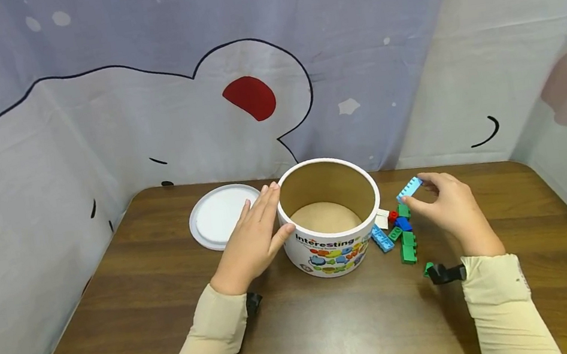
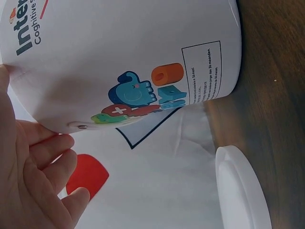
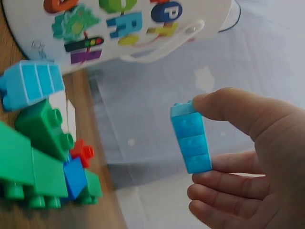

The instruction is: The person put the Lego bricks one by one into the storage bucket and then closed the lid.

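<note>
Pinching a light blue toy brick [image 1: 409, 189] in the right hand [image 1: 453, 207], with fingers clamped on its two ends, and holding it above the counter [image 1: 316, 329] at three o'clock from the white printed bucket [image 1: 327, 255]. Resting the left hand [image 1: 251, 242] against the bucket at nine o'clock, with fingers extended and thumb spread apart from them.

Losing the held brick's ends behind the gripping fingertips, and losing part of a small green piece [image 1: 427, 269], at four o'clock from the bucket, behind the black wrist strap [image 1: 446, 274]. Hiding some of a white brick [image 1: 382, 219] behind the bucket's rim at three o'clock. Seeing green bricks [image 1: 408, 248], a blue brick [image 1: 403, 224], a red brick [image 1: 393, 216] and a second light blue brick [image 1: 382, 239] crowding between three and four o'clock, too bunched for a sure count. Covering the white lid's [image 1: 221, 216] three o'clock edge with the left hand.

Looking down onto the bucket's light brown bottom from the head view alone, and reading "Interesting" whole there, while getting only "Inter" from the left wrist. Finding boxed small print [image 2: 205, 71] in that left wrist view, mostly too fine for reading. Catching the bucket's white handle [image 3: 193, 29] plainly from the right wrist, while cutting off the bucket at twelve o'clock.
</note>
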`<move>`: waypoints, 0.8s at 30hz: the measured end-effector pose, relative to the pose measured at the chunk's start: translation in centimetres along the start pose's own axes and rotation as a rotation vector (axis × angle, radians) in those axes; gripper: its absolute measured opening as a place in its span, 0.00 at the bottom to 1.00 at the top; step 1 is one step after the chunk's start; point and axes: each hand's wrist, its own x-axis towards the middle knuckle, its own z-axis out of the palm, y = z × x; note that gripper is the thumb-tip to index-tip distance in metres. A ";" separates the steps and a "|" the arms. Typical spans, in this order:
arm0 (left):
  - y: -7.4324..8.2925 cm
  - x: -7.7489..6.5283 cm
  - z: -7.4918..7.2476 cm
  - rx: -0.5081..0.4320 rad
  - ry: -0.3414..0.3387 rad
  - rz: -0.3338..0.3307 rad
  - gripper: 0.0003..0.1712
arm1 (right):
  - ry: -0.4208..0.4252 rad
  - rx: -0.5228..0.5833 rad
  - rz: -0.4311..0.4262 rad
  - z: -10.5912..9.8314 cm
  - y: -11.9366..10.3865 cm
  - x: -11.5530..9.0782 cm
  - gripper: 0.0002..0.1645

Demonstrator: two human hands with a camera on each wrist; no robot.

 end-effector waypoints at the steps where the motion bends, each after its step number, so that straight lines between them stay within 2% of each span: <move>1: 0.0 0.0 0.0 0.000 -0.002 -0.003 0.54 | 0.010 0.008 -0.007 0.0 -0.3 0.0 0.41; 6: 0.0 0.0 -0.1 0.000 0.004 0.003 0.53 | 0.099 0.068 -0.040 0.4 -1.4 -0.1 0.39; 13: 0.0 -0.1 0.0 0.003 0.000 0.004 0.54 | 0.297 0.130 -0.099 1.0 -2.7 -0.1 0.33; 16: 0.0 0.0 0.0 0.004 0.003 0.006 0.54 | 0.370 0.188 -0.124 1.2 -3.5 -0.1 0.32; 20: -0.1 -0.1 0.1 0.000 0.003 0.001 0.54 | 0.398 0.298 -0.166 1.4 -5.0 -0.3 0.31; 24: -0.1 -0.1 0.1 -0.008 0.005 0.002 0.52 | 0.369 0.365 -0.207 1.8 -6.4 -0.3 0.31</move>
